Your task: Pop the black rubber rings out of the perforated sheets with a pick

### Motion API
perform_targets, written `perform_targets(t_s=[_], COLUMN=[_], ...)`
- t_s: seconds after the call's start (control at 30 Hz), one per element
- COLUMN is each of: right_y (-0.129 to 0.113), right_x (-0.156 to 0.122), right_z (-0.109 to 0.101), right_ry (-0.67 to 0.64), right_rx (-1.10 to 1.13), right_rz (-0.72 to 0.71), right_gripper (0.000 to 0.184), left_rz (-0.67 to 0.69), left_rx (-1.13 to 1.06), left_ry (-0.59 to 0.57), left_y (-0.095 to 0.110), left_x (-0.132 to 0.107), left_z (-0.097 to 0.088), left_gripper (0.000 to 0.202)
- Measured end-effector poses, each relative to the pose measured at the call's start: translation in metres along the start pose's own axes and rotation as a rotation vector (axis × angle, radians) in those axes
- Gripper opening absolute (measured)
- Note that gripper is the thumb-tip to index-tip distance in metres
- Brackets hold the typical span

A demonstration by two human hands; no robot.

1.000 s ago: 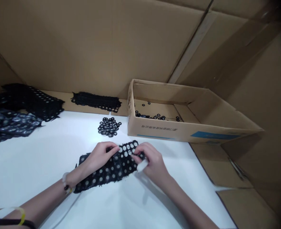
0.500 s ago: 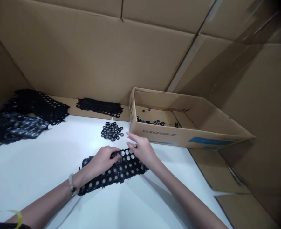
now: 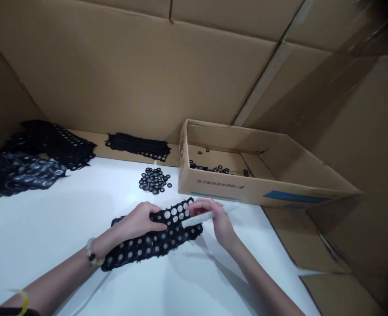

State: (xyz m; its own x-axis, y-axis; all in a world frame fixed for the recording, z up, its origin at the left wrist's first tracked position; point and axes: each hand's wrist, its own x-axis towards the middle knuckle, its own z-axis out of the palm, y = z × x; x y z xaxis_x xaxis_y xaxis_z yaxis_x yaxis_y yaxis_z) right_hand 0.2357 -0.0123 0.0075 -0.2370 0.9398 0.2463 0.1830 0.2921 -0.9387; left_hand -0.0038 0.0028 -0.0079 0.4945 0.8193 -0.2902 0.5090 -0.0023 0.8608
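A black sheet (image 3: 156, 246) with rows of round pale spots lies slanted on the white table. My left hand (image 3: 141, 223) grips its upper edge between thumb and fingers, the palm over the sheet's left part. Between the fingers of my right hand (image 3: 219, 221) is a slim white stick (image 3: 198, 219), its blunt left end over the sheet near the right side. Whether that end touches the sheet, I cannot tell. Just beyond the sheet sits a loose pile of small black rings (image 3: 154, 180).
An open cardboard box (image 3: 227, 188) holding several scattered black rings stands at the back right. Behind the pile lies a stack of black perforated sheets (image 3: 138, 146), with more crumpled sheets (image 3: 26, 173) at far left. Cardboard walls (image 3: 115, 70) enclose the white table (image 3: 167, 285).
My right hand has shifted right and turned, bringing the white stick into clear view across the sheet. The sheet's upper right corner is now uncovered; my left hand keeps its hold.
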Motion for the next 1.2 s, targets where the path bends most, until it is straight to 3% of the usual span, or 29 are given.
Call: perform_targets(t_s=[0.13,0.33,0.67,0.97,1.2], right_y=[0.002,-0.011,-0.007,-0.012,-0.009], right_x=[-0.006,-0.003,-0.006,-0.008,-0.007], right_z=[0.000,0.002,0.006,0.001,0.004], right_ry=[-0.101,-0.097,-0.187,-0.201,-0.165], right_rx=[0.073,-0.140,-0.254,-0.262,-0.221], right_rz=[0.180,0.005,-0.129,-0.016,-0.034], right_gripper=[0.056,0.012,0.021,0.015,0.010], left_rz=[-0.023,-0.077,0.012,0.006,0.056], left_rx=[-0.033,0.019,-0.022,-0.006,-0.015], left_ry=[-0.034,-0.024,0.054,0.127,0.132], left_y=[0.003,0.004,0.007,0.008,0.004], left_x=[0.000,0.001,0.004,0.003,0.006], left_z=[0.002,0.003,0.002,0.007,0.009], left_gripper=[0.024,0.029,0.030,0.027,0.026])
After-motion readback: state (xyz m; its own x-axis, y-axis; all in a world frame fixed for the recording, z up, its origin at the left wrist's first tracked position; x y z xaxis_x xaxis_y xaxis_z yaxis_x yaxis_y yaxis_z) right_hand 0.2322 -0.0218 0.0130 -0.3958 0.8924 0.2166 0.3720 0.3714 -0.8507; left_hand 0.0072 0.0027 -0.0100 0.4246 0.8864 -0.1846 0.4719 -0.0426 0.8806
